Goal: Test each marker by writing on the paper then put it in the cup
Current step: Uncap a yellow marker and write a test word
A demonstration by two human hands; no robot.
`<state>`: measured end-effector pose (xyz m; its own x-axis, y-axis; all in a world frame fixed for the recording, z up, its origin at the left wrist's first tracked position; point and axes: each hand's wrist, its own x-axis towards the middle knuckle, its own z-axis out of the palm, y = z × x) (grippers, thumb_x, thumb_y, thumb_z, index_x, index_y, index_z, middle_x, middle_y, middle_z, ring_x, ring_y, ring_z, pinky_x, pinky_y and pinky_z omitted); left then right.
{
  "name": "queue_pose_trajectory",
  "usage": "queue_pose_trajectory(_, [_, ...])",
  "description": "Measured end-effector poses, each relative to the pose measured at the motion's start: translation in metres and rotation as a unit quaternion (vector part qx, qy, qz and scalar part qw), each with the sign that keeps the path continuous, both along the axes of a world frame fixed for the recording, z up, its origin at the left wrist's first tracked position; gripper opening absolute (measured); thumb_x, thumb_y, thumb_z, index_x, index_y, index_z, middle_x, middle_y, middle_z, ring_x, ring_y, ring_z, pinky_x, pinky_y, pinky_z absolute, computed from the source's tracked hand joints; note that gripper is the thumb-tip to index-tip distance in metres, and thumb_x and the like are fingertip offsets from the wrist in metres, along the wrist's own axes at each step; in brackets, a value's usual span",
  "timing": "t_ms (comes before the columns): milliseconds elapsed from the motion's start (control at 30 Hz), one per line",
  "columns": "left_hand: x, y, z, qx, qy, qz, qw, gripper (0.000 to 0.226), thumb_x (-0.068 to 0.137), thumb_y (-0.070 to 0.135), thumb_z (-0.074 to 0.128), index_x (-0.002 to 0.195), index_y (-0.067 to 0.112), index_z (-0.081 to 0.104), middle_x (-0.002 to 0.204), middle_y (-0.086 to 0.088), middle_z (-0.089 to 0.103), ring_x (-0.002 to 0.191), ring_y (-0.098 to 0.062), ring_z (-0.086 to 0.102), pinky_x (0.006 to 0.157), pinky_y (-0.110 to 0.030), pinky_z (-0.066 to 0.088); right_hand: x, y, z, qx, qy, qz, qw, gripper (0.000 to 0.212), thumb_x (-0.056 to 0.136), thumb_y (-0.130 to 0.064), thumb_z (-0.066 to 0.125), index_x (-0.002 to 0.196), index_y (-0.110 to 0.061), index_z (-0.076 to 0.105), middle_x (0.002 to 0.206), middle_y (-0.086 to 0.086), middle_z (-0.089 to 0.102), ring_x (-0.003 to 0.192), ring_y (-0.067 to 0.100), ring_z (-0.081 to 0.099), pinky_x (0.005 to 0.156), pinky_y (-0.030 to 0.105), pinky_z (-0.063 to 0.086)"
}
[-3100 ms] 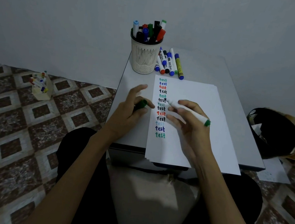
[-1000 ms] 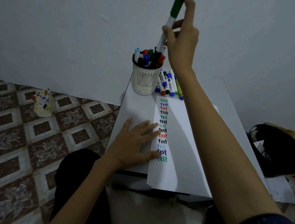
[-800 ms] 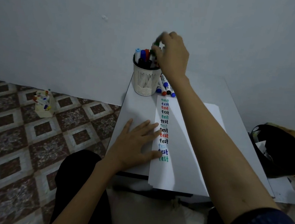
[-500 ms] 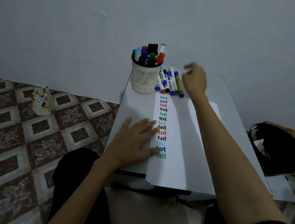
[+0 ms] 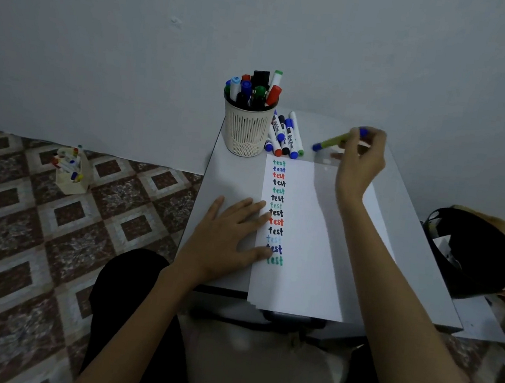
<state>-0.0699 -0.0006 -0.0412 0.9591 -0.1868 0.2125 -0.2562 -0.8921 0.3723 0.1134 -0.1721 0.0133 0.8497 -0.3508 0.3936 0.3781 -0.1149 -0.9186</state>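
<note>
Right hand (image 5: pixel 361 161) pinches a yellow-green, blue-ended marker (image 5: pixel 330 143); left hand (image 5: pixel 226 236) lies flat on paper (image 5: pixel 310 230).

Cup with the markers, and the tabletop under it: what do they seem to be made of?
The cup looks like moulded plastic, cream and matte: its wall has neat vertical slots above a fine mesh band. The tabletop is smooth and pale grey with a faint sheen, probably laminate or painted board; I cannot tell which.
</note>
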Motion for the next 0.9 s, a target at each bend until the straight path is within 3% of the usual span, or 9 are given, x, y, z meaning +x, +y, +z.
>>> queue_pose_trajectory(100, [-0.001, 0.000, 0.000, -0.037, -0.017, 0.004, 0.999, 0.081, 0.078, 0.073, 0.031, 0.145, 0.026, 0.026, 0.152, 0.009, 0.025, 0.140, -0.002, 0.013, 0.117, -0.043, 0.000, -0.035, -0.009, 0.013, 0.101, -0.037, 0.020, 0.994, 0.007, 0.099, -0.026, 0.050, 0.097, -0.019, 0.049, 0.086, 0.002, 0.060, 0.075, 0.026, 0.067, 0.058, 0.039, 0.058])
queue_pose_trajectory(233, [-0.003, -0.002, 0.008, -0.148, -0.030, 0.026, 0.988, 0.080, 0.081, 0.066, 0.039, 0.146, 0.022, 0.022, 0.147, 0.005, 0.034, 0.134, -0.007, 0.026, 0.115, -0.036, 0.014, -0.085, -0.010, 0.007, 0.151, 0.019, 0.084, 0.985, 0.011, 0.102, -0.025, 0.045, 0.094, -0.018, 0.048, 0.088, 0.020, 0.058, 0.063, 0.024, 0.061, 0.050, 0.031, 0.052])
queue_pose_trajectory(367, [-0.008, -0.005, 0.013, -0.248, -0.033, 0.016, 0.968, 0.064, 0.086, 0.055, 0.048, 0.140, 0.023, 0.034, 0.130, 0.007, 0.049, 0.116, -0.003, 0.044, 0.093, -0.014, 0.039, -0.130, 0.007, -0.011, 0.151, 0.097, 0.198, 0.964, 0.017, 0.102, -0.021, 0.043, 0.105, -0.005, 0.048, 0.088, 0.025, 0.060, 0.059, 0.019, 0.062, 0.049, 0.027, 0.053])
queue_pose_trajectory(433, [-0.009, -0.005, 0.013, -0.245, -0.056, -0.005, 0.968, 0.051, 0.089, 0.051, 0.045, 0.131, 0.022, 0.046, 0.114, 0.005, 0.056, 0.101, -0.004, 0.052, 0.080, -0.016, 0.046, -0.145, 0.016, -0.017, 0.154, 0.121, 0.223, 0.955, 0.022, 0.101, -0.024, 0.045, 0.108, -0.004, 0.049, 0.093, 0.030, 0.061, 0.061, 0.021, 0.062, 0.050, 0.028, 0.054])
queue_pose_trajectory(533, [-0.009, -0.005, 0.011, -0.217, -0.090, -0.031, 0.972, 0.037, 0.094, 0.038, 0.040, 0.118, 0.014, 0.054, 0.098, 0.004, 0.057, 0.086, -0.006, 0.055, 0.073, -0.022, 0.046, -0.159, 0.024, -0.018, 0.157, 0.139, 0.254, 0.944, 0.025, 0.099, -0.028, 0.049, 0.110, -0.005, 0.050, 0.095, 0.026, 0.063, 0.063, 0.020, 0.061, 0.053, 0.028, 0.054])
queue_pose_trajectory(633, [-0.012, -0.005, 0.013, -0.231, -0.082, -0.029, 0.969, 0.030, 0.096, 0.031, 0.040, 0.115, 0.012, 0.052, 0.095, 0.004, 0.060, 0.082, -0.005, 0.056, 0.070, -0.015, 0.043, -0.167, 0.027, -0.015, 0.107, 0.147, 0.307, 0.934, 0.026, 0.093, -0.018, 0.060, 0.114, -0.005, 0.053, 0.088, 0.014, 0.067, 0.064, 0.017, 0.063, 0.054, 0.029, 0.052])
queue_pose_trajectory(700, [-0.014, -0.005, 0.015, -0.233, -0.061, -0.028, 0.970, 0.026, 0.096, 0.029, 0.038, 0.116, 0.015, 0.048, 0.085, 0.003, 0.062, 0.074, -0.007, 0.059, 0.062, -0.017, 0.045, -0.168, 0.027, -0.014, 0.079, 0.158, 0.320, 0.931, 0.026, 0.087, -0.012, 0.067, 0.110, -0.001, 0.057, 0.079, 0.003, 0.069, 0.061, 0.014, 0.063, 0.052, 0.029, 0.051])
queue_pose_trajectory(800, [-0.014, -0.007, 0.015, -0.227, -0.051, -0.032, 0.972, 0.024, 0.097, 0.032, 0.034, 0.112, 0.019, 0.047, 0.067, 0.007, 0.054, 0.059, -0.008, 0.053, 0.052, -0.015, 0.036, -0.164, 0.024, -0.012, 0.064, 0.147, 0.301, 0.940, 0.023, 0.085, -0.011, 0.069, 0.100, 0.004, 0.059, 0.081, 0.017, 0.066, 0.058, 0.016, 0.061, 0.052, 0.030, 0.049])
queue_pose_trajectory(900, [-0.012, -0.005, 0.014, -0.233, -0.058, -0.035, 0.970, 0.022, 0.096, 0.040, 0.031, 0.101, 0.028, 0.049, 0.068, 0.004, 0.054, 0.060, -0.011, 0.052, 0.054, -0.016, 0.036, -0.161, 0.024, -0.011, 0.070, 0.132, 0.304, 0.941, 0.023, 0.085, -0.010, 0.069, 0.097, 0.006, 0.058, 0.073, 0.013, 0.064, 0.057, 0.017, 0.059, 0.050, 0.029, 0.048])
